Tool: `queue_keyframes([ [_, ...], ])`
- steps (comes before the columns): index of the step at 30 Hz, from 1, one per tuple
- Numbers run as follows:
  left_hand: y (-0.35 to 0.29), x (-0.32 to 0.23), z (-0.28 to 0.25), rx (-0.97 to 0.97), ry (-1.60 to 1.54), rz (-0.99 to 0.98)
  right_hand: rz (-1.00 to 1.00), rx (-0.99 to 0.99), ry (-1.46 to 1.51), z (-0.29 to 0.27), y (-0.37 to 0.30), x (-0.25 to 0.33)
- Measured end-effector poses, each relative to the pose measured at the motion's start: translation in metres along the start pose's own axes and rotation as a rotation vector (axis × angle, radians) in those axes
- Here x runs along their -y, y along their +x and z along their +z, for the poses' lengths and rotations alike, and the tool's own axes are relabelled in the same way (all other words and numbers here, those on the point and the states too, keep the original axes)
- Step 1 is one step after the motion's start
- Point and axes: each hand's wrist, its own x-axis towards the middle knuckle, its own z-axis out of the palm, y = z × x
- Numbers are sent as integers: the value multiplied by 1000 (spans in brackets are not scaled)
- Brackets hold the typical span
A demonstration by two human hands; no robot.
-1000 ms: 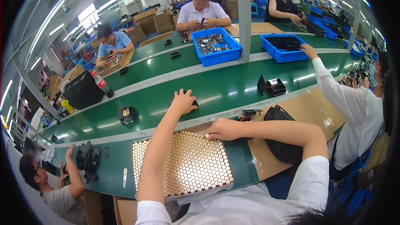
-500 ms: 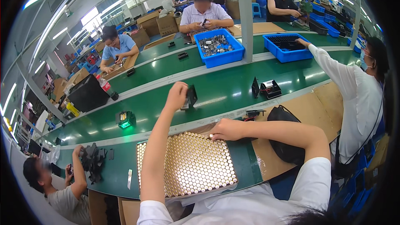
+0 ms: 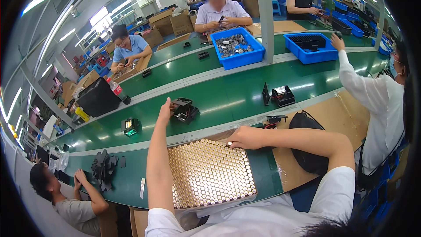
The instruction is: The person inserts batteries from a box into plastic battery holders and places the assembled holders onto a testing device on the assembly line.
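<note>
Over the green belt, my left hand (image 3: 165,113) grips the left side of a black plastic case (image 3: 186,111). The case has its lid up, and its inside is too dark to make out. My right hand (image 3: 246,138) is closed at the far right corner of a block of upright cylindrical batteries (image 3: 215,173), thumb and finger pinching one battery (image 3: 230,143). The batteries stand packed in rows right in front of me, their left edge partly behind my left forearm.
Further right on the belt (image 3: 228,101) sits an open case with wires (image 3: 280,95); a case with a green light (image 3: 130,126) is at left. A black bag (image 3: 309,127) lies on cardboard. Blue bins (image 3: 237,57) stand beyond. Co-workers sit around, one reaching in from the right.
My left hand has moved left and slightly down with the case, which has turned from upright to flatter, its open side showing. My right hand stays at the batteries' corner. The view shifted slightly.
</note>
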Motion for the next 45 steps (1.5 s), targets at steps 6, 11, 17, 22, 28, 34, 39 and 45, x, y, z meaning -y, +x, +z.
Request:
queue_keyframes([
  [6,-18,-26,-8,-234,695,-62,-137,-245,-125,5,-6,0],
  [11,-23,-58,2,-261,672,-73,-35,-332,-29,-14,-4,22],
  [17,-41,-84,35,-272,272,-139,401,-361,366,-45,29,12],
  [22,-44,-92,55,-248,50,-146,667,-438,864,-40,95,-34],
  [28,-48,-80,57,-209,-318,-97,491,-539,289,-33,190,-48],
  [34,-47,-73,59,-2,-686,-155,523,-591,-72,-31,234,-58],
  [39,-46,-72,61,-180,-441,-85,388,-457,-173,-23,238,-63],
  [45,-51,-65,56,-299,-207,-15,145,-552,-125,-15,229,-57],
])
